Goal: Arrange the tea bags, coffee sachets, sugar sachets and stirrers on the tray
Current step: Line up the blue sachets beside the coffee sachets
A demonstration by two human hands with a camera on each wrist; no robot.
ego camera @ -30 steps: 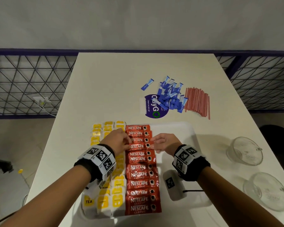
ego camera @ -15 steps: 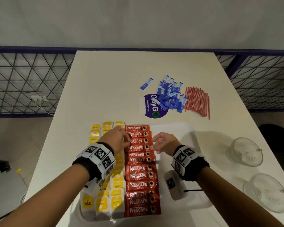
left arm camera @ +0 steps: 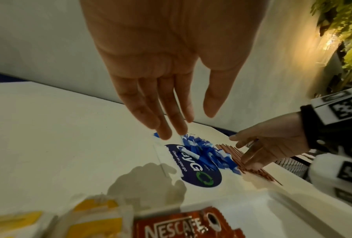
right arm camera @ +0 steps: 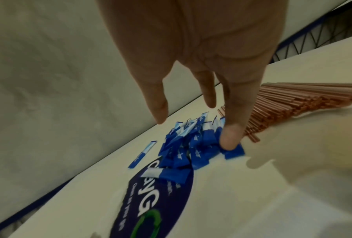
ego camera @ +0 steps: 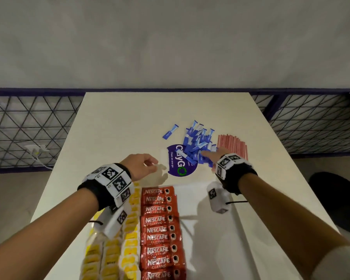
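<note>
Overhead, left hand relaxed, gripping nothing, above worktop; right hand reaching onto blue sugar sachets beside red stirrers. Coffee sachets, tea bags lined on tray.

Left wrist: fingers straight, empty.

Right wrist: fingertip touching sachets, grip unclosed.

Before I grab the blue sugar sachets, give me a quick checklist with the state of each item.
1. Right hand free to grasp: ok, fingers straight, one fingertip at the near edge of the sugar sachets.
2. Left hand empty: ok, open above the table.
3. Space on the tray right of the coffee sachets: ok, bare white strip.
4. Sachets gathered: not ok, one stray sachet lies apart on the left.
5. Stirrers clear of the pile: cannot tell, they lie right beside it.
</note>
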